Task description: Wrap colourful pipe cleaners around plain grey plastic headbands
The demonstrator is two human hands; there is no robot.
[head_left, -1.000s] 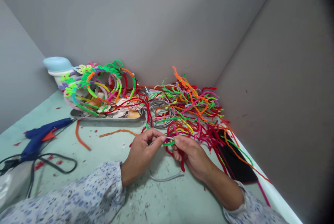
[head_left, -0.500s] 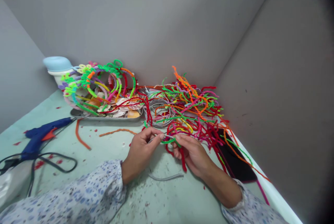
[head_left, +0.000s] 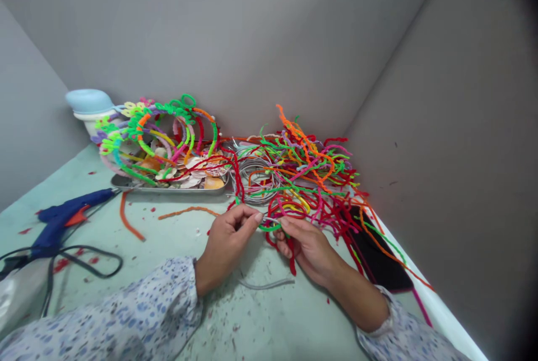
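Between my two hands is a small curved piece made of grey wire and a green pipe cleaner (head_left: 269,227). My left hand (head_left: 230,236) pinches its left end between thumb and forefinger. The right end is pinched by my right hand (head_left: 309,244), whose other fingers curl beneath. A red pipe cleaner (head_left: 292,260) hangs down beside the right fingers; whether they hold it too I cannot tell. Below the hands a short grey wire (head_left: 268,284) lies on the table. Just behind them is a coil of silvery wire (head_left: 257,181).
A metal tray (head_left: 185,190) holds shells and several colourful pipe-cleaner headbands (head_left: 147,125). Tangled pipe cleaners (head_left: 311,159) spread over the back right, partly across a black phone-like slab (head_left: 384,260). At left lie a blue glue gun (head_left: 63,223) with its cord and a blue-lidded container (head_left: 90,103).
The hands keep almost the same place and grip. The green and grey piece between them shows a slightly wider curve, and the view has shifted a little.
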